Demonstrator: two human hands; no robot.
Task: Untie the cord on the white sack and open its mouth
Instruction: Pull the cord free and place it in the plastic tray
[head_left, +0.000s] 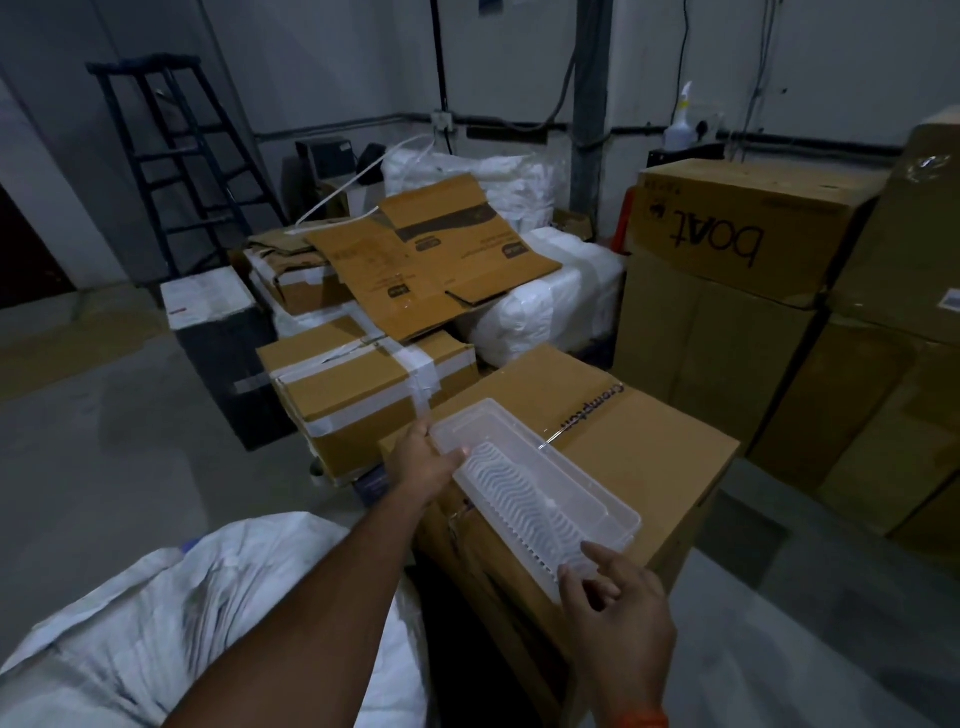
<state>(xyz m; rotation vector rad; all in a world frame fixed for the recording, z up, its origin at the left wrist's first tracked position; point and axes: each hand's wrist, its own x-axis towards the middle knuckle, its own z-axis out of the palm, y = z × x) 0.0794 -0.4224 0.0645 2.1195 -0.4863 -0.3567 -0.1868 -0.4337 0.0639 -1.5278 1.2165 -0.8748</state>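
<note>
Left hand (423, 462) grips far end of clear plastic tray (540, 486) on cardboard box (649, 441); right hand (618, 608), fingers (597, 553) curled, pinches near end. White sack (171, 623) lies near left, untouched.

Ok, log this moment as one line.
left hand: holds clear tray far end | right hand: pinches near end | tray: on cardboard box | white sack: untouched, lower left

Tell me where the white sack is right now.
In the head view, the white sack lies at the bottom left, under the left forearm, beside the Crompton carton where both hands hold a clear plastic tray.
</note>
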